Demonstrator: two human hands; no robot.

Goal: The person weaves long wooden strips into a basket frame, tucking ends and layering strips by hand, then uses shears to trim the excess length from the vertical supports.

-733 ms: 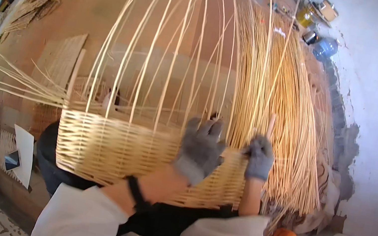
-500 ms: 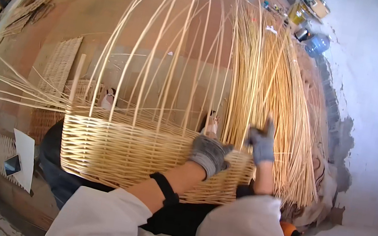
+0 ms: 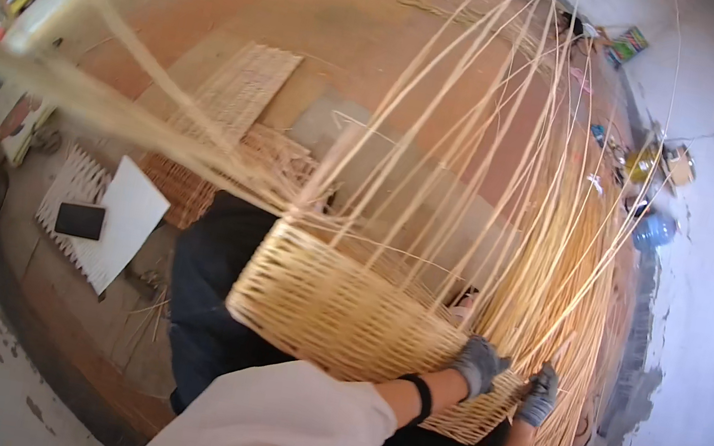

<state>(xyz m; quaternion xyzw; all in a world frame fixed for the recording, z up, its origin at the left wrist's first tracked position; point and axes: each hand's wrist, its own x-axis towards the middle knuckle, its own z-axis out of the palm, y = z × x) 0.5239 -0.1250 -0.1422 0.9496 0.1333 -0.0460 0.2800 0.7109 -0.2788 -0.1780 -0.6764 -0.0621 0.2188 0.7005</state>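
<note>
A woven wicker basket panel (image 3: 351, 310) with tall upright stakes (image 3: 473, 158) rests across my lap, tilted down to the right. My left hand (image 3: 479, 367), in a grey glove, is curled over its upper edge near the right end. Beside that end my right hand (image 3: 539, 395), also gloved, is closed around a short pale stick (image 3: 564, 348) at the corner; its fingertips are partly hidden. Long loose weavers (image 3: 161, 141) stretch out from the left corner, smeared by motion.
A thick bundle of willow rods (image 3: 577, 357) lies at the right by the wall. On the left are woven panels (image 3: 241, 93), a white board (image 3: 133, 222) and a dark tablet-like rectangle (image 3: 80, 220). A blue water bottle (image 3: 655, 231) stands far right.
The view has swung left, and the panel now slants down to the right. My right hand, raised and blurred before, has come down to the panel's right corner; my left hand is nearer that end.
</note>
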